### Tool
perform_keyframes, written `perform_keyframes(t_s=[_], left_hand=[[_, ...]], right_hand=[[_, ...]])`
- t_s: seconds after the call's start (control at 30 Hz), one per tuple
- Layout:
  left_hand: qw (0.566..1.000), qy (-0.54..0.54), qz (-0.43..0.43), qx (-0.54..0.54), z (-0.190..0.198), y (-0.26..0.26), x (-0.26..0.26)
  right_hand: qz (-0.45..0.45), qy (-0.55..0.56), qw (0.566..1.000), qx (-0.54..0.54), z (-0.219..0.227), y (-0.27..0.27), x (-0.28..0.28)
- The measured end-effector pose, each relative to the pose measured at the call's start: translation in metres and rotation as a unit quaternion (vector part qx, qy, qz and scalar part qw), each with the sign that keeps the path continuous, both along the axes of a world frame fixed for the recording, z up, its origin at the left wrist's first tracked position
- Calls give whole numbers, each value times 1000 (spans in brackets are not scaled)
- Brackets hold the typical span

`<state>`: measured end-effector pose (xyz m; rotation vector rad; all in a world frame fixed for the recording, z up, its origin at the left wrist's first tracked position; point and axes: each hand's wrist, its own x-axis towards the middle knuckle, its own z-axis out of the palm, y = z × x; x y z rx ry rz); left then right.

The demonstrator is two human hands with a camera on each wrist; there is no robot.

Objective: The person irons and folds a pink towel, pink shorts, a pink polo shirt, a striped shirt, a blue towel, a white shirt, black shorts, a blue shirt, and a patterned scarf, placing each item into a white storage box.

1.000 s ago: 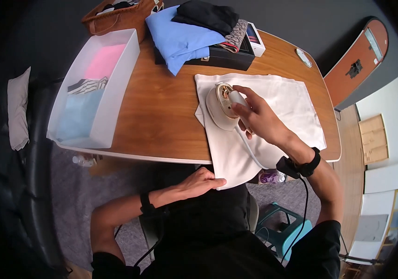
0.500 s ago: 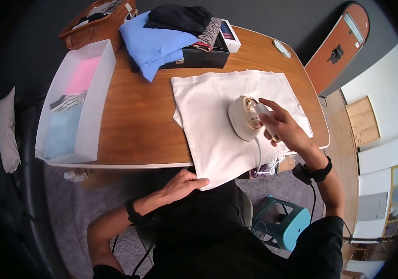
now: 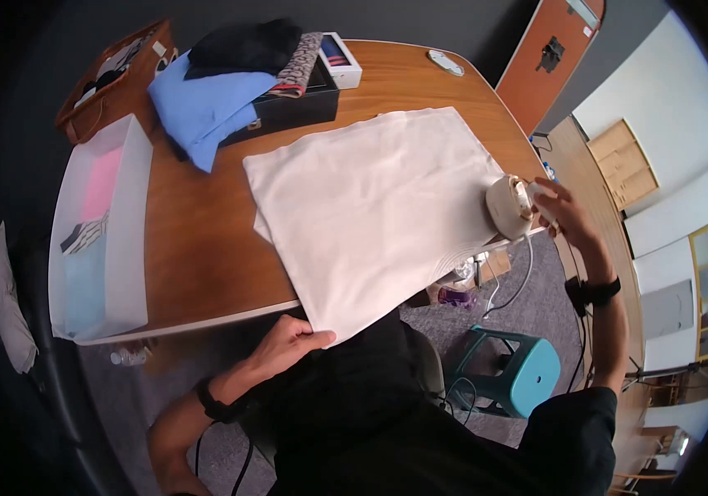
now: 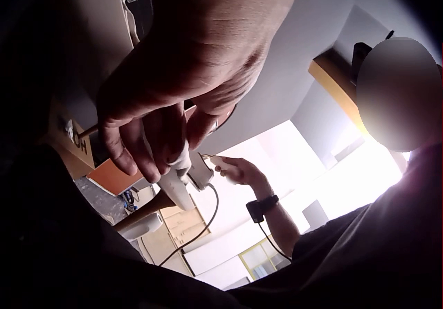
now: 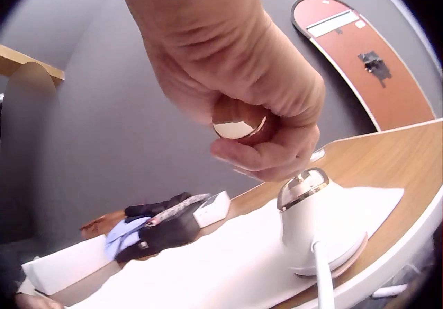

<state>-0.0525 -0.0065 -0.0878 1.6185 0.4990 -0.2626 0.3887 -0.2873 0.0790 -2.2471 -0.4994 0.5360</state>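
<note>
A white cloth lies over the table, its near corner hanging past the front edge. That corner is pinched by my left hand between thumb and fingers; the left wrist view shows the same hand with cloth at its fingertips. My right hand grips the handle of a small white iron at the cloth's right edge. In the right wrist view the fingers of the right hand curl round the handle, and the iron's body stands beyond them with its cord leading off.
At the left is a white bin with folded clothes. A black box carries a blue garment and a black one. Behind stand a brown basket and a small white box. A teal stool is on the floor.
My right hand has moved the iron rightward across the cloth, from its left part to its right edge. The left hand keeps its pinch on the corner. The head view has turned to the right.
</note>
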Motion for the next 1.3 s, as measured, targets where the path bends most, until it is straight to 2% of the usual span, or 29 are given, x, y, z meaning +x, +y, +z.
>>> perform_keyframes(t_s=[0.03,0.17,0.3,0.47,0.53,0.57,0.67,0.83,0.97,1.07,1.1,1.23,1.3], left_hand=[[998,-49,35,-31,-7,-5,-2],[997,-35,28,-56,0,-7,-1],[995,-67,6,72,-2,-11,-2],[990,-60,0,130,19,-15,4],[990,-57,-6,129,15,-13,1],[987,-65,-12,149,13,-14,2],[992,-34,2,117,19,-17,4],[995,-24,-9,101,16,-14,4],[998,-4,3,56,11,-13,4],[1000,14,16,15,13,-9,5],[1000,19,17,15,20,-7,6],[995,11,90,-48,18,7,7],[993,20,98,-57,21,6,10]], right_hand=[[-9,-7,1000,0,0,-5,19],[-10,-64,998,4,-15,-20,96],[-36,-56,998,20,-29,-23,149],[-28,-19,999,37,-41,-23,184],[-16,-40,999,-9,-49,-27,197],[-26,-38,999,13,-52,-26,194],[-20,-26,998,46,-44,-24,173],[-61,-94,993,20,-48,-26,164],[-64,-263,962,-24,-68,-42,152],[-77,-346,935,-11,-83,-68,132],[-93,-280,955,23,-82,-76,115],[-114,-351,927,70,-98,-101,83],[-95,-456,884,43,-91,-103,63]])
